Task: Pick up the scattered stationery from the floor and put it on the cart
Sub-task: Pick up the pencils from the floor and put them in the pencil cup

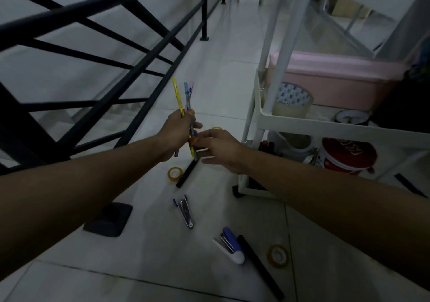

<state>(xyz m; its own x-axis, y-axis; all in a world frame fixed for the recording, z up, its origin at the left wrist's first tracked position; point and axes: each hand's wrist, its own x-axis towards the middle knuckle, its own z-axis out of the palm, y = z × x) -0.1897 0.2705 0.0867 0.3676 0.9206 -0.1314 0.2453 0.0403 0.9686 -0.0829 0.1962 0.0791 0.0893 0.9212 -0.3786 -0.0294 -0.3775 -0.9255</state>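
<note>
The left hand (176,134) holds a bundle of patterned pencils (186,101), with the right hand (218,148) just to its right. Below both hands on the white tiled floor (221,73) lie a small clear tape roll (175,174) and a black marker pen (186,173). The white metal cart (263,110) stands right of the right hand.

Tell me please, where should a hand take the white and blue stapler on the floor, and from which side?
Grip the stapler across its middle, fingers on the two long sides, coming down from above. It lies flat on the floor, so only the top and sides are free. A black strip lies close along one side, probably leaving little room for fingers there, so lift straight up.
</note>
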